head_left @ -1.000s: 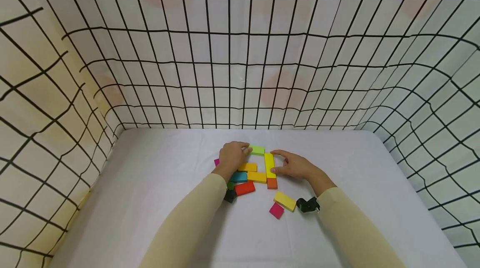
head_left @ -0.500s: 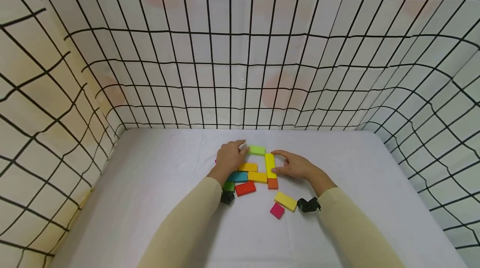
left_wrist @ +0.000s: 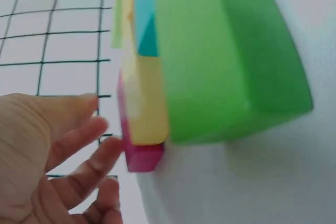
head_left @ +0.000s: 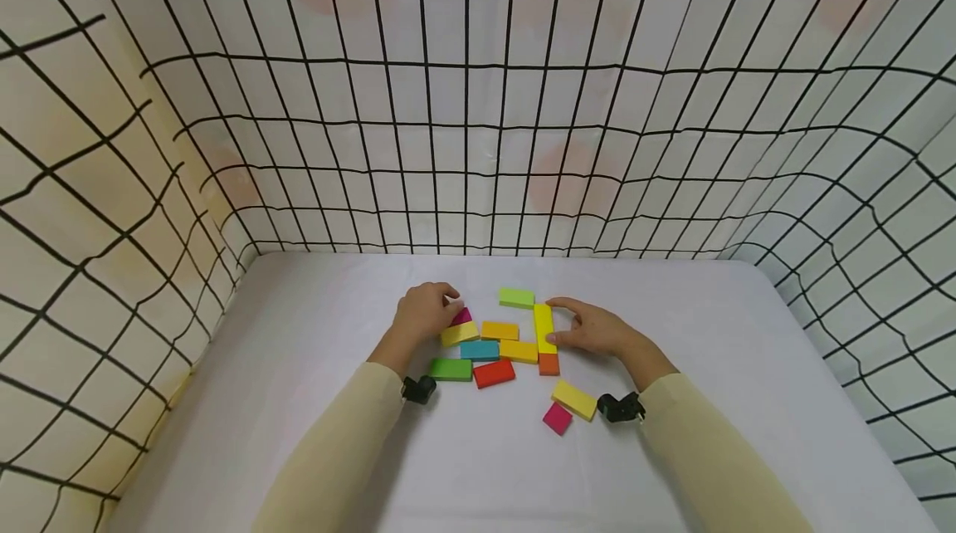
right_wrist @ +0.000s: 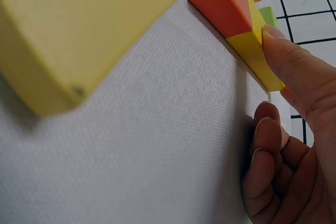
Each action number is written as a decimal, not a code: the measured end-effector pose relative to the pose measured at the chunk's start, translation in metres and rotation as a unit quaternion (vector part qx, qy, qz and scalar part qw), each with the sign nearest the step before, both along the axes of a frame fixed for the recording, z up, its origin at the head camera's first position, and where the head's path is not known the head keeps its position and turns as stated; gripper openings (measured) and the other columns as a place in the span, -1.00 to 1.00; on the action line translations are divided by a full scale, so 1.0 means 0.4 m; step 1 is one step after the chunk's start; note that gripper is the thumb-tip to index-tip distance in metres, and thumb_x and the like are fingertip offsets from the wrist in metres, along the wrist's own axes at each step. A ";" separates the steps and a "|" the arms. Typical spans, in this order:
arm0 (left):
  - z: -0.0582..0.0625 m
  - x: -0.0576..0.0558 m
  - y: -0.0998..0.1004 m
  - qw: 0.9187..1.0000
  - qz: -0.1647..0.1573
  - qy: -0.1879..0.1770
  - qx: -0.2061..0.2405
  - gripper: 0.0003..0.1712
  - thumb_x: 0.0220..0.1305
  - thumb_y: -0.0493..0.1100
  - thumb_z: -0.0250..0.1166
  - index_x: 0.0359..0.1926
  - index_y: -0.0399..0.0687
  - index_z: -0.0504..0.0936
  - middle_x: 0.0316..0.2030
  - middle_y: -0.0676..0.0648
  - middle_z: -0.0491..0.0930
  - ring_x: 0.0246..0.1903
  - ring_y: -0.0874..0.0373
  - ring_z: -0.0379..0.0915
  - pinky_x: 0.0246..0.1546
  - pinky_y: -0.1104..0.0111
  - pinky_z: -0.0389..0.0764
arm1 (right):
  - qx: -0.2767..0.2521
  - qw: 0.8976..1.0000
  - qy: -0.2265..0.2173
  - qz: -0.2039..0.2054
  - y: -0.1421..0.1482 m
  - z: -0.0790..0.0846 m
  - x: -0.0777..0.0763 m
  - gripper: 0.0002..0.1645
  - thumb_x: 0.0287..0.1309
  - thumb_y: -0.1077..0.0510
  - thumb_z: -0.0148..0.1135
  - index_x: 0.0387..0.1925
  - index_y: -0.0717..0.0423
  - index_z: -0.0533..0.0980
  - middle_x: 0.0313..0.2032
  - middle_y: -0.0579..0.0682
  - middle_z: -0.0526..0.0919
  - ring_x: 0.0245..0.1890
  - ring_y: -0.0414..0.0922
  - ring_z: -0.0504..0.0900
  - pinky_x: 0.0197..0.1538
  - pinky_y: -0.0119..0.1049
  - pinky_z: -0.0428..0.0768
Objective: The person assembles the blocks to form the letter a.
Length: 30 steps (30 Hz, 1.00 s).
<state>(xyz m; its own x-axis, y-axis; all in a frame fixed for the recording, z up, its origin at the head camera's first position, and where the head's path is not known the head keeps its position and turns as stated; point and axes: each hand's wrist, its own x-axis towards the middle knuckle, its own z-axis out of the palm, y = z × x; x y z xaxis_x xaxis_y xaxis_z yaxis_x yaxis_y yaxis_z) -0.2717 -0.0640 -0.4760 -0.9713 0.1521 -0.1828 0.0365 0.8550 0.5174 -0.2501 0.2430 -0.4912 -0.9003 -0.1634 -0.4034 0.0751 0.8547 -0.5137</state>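
With thumb and index finger my right hand (head_left: 597,327) pinches a bright yellow block (head_left: 543,327) at its far end and right side. The right wrist view shows the thumb pressed to that yellow block (right_wrist: 251,51), while the other fingers curl by the cloth. An orange block (head_left: 548,364) adjoins its near end. My left hand (head_left: 424,309) is at the left of the group, fingers loosely bent and holding nothing. In the left wrist view a fingertip is right at a magenta block (left_wrist: 144,160), which lies beside a pale yellow block (left_wrist: 148,103); the hand partly hides the magenta one in the head view.
Between the hands lie a light green block (head_left: 517,297), two amber blocks, a teal block (head_left: 480,350), a red block (head_left: 495,374) and a green block (head_left: 451,369). Nearer me are a yellow block (head_left: 573,400) and a magenta block (head_left: 557,418). Black grid lines mark the surrounding walls.
My left hand has moved left from the light green block, uncovering the magenta, pale yellow and green blocks. My right hand keeps its pinch on the yellow block.
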 end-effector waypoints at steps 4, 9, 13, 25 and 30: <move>0.004 0.014 -0.021 1.000 0.003 -0.027 0.013 -0.63 0.40 0.04 0.28 0.13 0.03 0.69 -0.02 -0.10 0.70 -0.10 0.02 0.55 0.03 0.14 0.61 | -0.007 1.000 -0.001 -0.005 0.003 -0.003 0.000 -0.04 0.11 -0.36 0.41 0.49 -0.34 0.27 -0.27 0.03 0.42 -0.27 -0.05 0.42 -0.27 -0.21 0.32; -0.009 0.037 -0.050 0.999 -0.001 -0.031 0.029 -0.64 0.38 -0.01 0.30 0.12 -0.01 0.69 -0.02 -0.11 0.68 -0.05 0.00 0.54 0.06 0.11 0.60 | -0.009 1.000 -0.004 -0.006 0.004 -0.006 0.001 -0.04 0.11 -0.37 0.40 0.49 -0.35 0.27 -0.25 0.03 0.44 -0.27 -0.06 0.42 -0.28 -0.22 0.33; -0.025 0.047 -0.065 0.998 -0.004 -0.031 0.048 -0.61 0.37 -0.05 0.32 0.16 -0.04 0.67 0.00 -0.12 0.66 -0.01 0.00 0.52 0.09 0.10 0.61 | -0.005 1.000 -0.005 -0.007 0.004 -0.003 0.001 -0.05 0.10 -0.37 0.41 0.49 -0.36 0.27 -0.25 0.03 0.44 -0.28 -0.06 0.42 -0.28 -0.23 0.33; -0.032 0.046 -0.065 0.996 0.030 -0.030 0.083 -0.61 0.38 -0.02 0.32 0.15 -0.06 0.65 -0.02 -0.13 0.64 -0.04 -0.01 0.51 0.08 0.11 0.61 | -0.012 1.000 -0.006 -0.010 0.009 -0.008 -0.002 -0.04 0.08 -0.39 0.42 0.48 -0.38 0.28 -0.28 0.03 0.42 -0.31 -0.06 0.42 -0.32 -0.24 0.31; -0.030 0.033 -0.054 0.996 0.033 -0.021 0.077 -0.60 0.38 -0.02 0.33 0.14 -0.10 0.64 -0.04 -0.14 0.65 -0.07 -0.01 0.51 0.08 0.11 0.60 | -0.014 1.000 -0.004 -0.012 0.010 -0.010 -0.003 -0.04 0.09 -0.37 0.42 0.48 -0.37 0.28 -0.28 0.02 0.42 -0.31 -0.06 0.42 -0.31 -0.24 0.31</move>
